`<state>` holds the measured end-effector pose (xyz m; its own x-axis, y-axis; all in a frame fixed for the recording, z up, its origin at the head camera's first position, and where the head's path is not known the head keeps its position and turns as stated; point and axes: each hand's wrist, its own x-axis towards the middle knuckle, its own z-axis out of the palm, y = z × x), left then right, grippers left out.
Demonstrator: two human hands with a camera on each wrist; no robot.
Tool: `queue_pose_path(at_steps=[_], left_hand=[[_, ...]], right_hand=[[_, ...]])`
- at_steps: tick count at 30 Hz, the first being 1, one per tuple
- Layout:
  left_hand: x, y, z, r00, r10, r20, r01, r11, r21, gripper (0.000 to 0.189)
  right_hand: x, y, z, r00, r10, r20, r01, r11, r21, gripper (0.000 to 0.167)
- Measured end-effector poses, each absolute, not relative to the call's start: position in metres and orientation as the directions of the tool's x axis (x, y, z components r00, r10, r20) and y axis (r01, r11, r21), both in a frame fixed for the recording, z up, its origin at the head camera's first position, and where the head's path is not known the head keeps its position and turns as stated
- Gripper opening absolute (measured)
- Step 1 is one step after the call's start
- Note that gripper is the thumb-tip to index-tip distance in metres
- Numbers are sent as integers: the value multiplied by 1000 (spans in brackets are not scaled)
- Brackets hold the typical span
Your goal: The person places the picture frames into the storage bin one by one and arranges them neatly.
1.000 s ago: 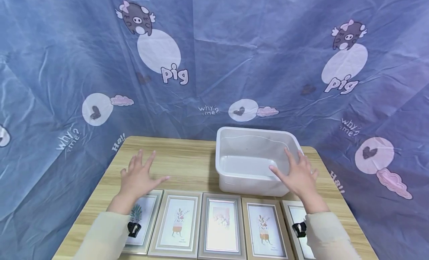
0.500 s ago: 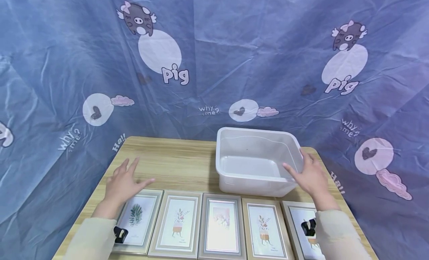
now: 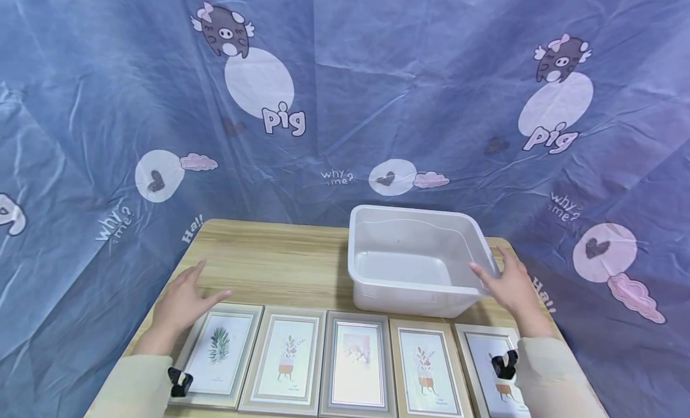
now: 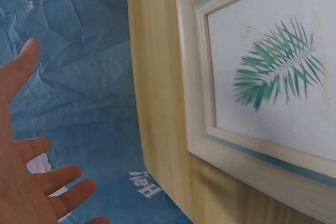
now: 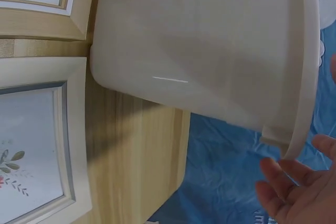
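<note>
My left hand (image 3: 179,303) is held with fingers spread over the table's left side, holding nothing. Below and right of it lies a picture frame with a green leaf print (image 3: 218,349), seen large as the leaf picture frame (image 4: 273,72) in the left wrist view. At the right end of a white plastic bin (image 3: 415,297) is my right hand (image 3: 513,286), its thumb over the rim and its other fingers outside. In the right wrist view the right hand's fingertips (image 5: 273,169) are right at the underside of the bin's rim (image 5: 304,77), fingers loosely spread.
Several picture frames lie side by side along the front of the wooden table (image 3: 286,250), among them a pink-print frame (image 3: 356,364) and a plant-print frame (image 3: 283,361). A blue printed cloth (image 3: 345,106) hangs behind and beside the table.
Both hands have moved apart: the left went left and slightly down, off the leaf frame's top; the right went from over the bin to its right rim. The bin and frames have stayed put.
</note>
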<state>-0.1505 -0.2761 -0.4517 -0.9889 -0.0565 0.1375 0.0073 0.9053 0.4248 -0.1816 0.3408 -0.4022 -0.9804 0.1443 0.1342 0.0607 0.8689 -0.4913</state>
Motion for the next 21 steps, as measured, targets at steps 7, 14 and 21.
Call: queue_pose_path(at_steps=[7,14,21], left_hand=[[-148,-288,-460,-991,-64,117,0,877,480,103],[-146,-298,-473,-995,-96,10,-71,806,588,107],[-144,-309,-486,-989,-120,-81,-144,752,643,105]], right_hand=[[-180,348,-406,-983,163,89,83,815,-574,83],[-177,354,-409,-981,192,14,137,749,-648,79],[-174,356,-413,-972,233,-36,183,649,-739,72]])
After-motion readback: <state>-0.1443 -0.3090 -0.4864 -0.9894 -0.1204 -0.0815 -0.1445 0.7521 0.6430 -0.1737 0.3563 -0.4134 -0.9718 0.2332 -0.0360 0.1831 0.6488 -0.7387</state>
